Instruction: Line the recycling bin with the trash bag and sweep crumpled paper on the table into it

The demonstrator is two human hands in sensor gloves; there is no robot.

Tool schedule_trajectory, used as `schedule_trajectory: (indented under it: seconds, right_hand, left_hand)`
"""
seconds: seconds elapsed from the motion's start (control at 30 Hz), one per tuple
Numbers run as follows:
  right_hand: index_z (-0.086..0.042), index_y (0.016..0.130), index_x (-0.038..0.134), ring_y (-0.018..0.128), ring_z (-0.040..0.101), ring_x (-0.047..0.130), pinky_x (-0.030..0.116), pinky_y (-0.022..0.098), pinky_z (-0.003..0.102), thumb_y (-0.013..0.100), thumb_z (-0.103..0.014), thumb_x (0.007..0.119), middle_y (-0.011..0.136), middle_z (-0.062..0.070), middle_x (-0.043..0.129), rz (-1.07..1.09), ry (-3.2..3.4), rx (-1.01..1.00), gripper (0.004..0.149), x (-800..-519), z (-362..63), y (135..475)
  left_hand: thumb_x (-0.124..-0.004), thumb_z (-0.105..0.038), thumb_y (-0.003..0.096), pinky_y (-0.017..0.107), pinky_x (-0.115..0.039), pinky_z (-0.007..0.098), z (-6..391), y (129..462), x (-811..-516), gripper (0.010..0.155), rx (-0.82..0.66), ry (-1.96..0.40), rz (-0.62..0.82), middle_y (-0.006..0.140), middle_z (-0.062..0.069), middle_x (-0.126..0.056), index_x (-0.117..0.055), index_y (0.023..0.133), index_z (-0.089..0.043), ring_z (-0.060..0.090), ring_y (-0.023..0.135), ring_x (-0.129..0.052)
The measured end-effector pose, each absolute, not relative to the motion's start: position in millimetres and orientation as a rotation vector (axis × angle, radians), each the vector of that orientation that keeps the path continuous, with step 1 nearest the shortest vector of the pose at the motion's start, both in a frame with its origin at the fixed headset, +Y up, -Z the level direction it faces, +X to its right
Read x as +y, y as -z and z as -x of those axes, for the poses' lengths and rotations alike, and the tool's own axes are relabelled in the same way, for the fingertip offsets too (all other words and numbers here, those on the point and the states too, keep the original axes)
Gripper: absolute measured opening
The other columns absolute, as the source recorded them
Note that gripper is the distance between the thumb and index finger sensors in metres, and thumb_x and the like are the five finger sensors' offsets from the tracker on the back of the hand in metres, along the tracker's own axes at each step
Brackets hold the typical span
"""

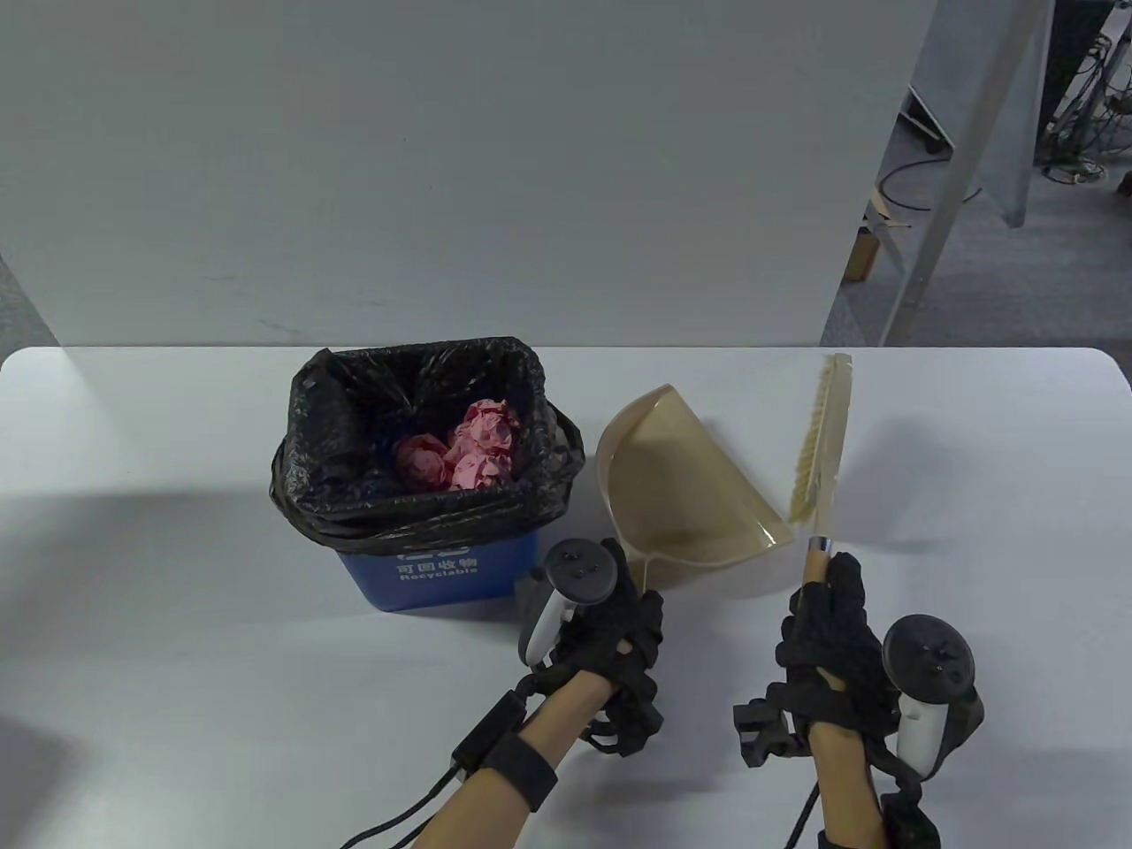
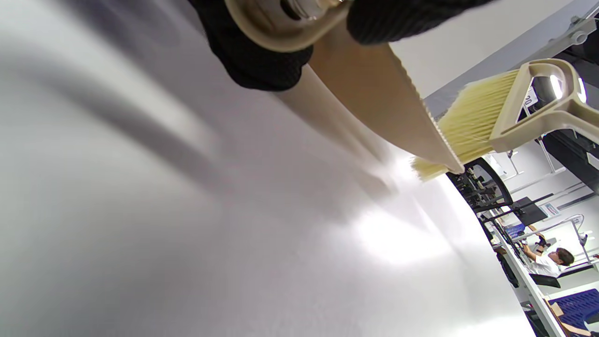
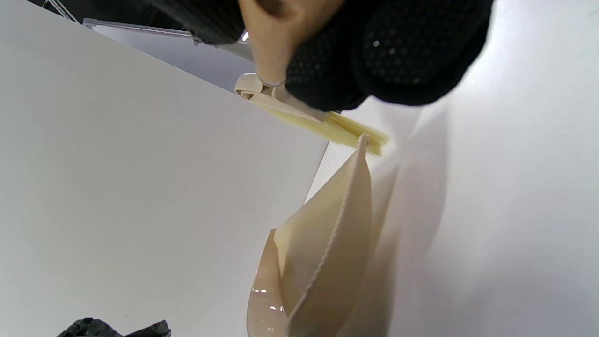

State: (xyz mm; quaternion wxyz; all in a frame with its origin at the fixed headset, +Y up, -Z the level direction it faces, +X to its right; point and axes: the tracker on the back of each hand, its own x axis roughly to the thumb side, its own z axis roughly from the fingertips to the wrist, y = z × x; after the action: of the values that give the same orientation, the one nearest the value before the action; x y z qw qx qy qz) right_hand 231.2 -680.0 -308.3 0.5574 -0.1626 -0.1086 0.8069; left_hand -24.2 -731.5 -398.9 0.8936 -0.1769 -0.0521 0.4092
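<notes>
White table (image 1: 177, 619): we grip tan plastic dustpan (image 1: 685, 495) by its handle in left hand (image 1: 610, 637), right hand (image 1: 831, 637) wraps brush (image 1: 822, 442); pink crumpled paper (image 1: 473, 447) sits inside black-bagged blue bin (image 1: 442, 575), tools likely done.

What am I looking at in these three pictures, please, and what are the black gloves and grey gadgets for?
There is no robot here: these are a person's two hands in black sensor gloves, each with a tracker strapped to its back that looks like a game controller. The large picture looks down on a white table; the other two come from cameras on the left and right wrists, tilted close to the tabletop. On the table stands a blue recycling bin lined with a black trash bag, with pink crumpled paper already inside. The left hand has its grip on the handle of a beige dustpan. The right hand holds a hand brush by its handle. I see no paper left on the tabletop.
</notes>
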Motion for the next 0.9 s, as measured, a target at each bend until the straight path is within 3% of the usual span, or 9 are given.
schedule_trajectory:
  seconds: [0.9]
  right_hand:
    - [-0.005, 0.114, 0.035, 0.059, 0.032, 0.086, 0.084, 0.040, 0.044, 0.064, -0.028, 0.053, 0.093, 0.030, 0.069, 0.349, -1.945, -0.229, 0.058, -681.8, -223.4, 310.9]
  left_hand:
    - [-0.065, -0.032, 0.0633, 0.077, -0.081, 0.039, 19.8, 396.5, -732.6, 0.082, -0.064, -0.906, 0.459, 0.117, 0.030, -0.023, -0.007, 0.113, -0.001, 0.036, 0.105, -0.065]
